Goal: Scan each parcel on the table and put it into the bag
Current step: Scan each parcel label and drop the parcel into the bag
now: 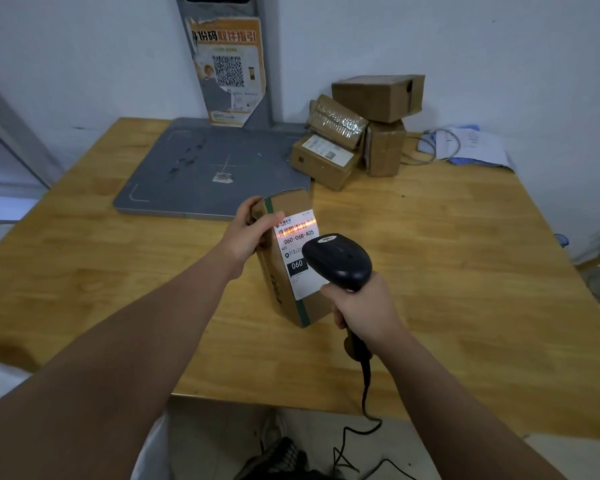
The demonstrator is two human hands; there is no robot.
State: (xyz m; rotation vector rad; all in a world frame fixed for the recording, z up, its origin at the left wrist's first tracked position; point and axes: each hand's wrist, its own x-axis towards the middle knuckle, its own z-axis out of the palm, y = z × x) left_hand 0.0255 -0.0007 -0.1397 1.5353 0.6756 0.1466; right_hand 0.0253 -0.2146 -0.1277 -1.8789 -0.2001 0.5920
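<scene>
A long cardboard parcel with green tape and a white shipping label lies lengthwise at the middle of the wooden table. My left hand grips its far left edge, thumb on the label. My right hand holds a black barcode scanner by the handle, right over the label's near end. A red scan line glows across the barcode. Several more cardboard parcels are piled at the back of the table. A white bag edge shows at the lower left.
A grey flat platform with an upright post and a QR poster sits at the back left. Papers and a grey cable lie at the back right. The scanner's black cord hangs off the table's front edge.
</scene>
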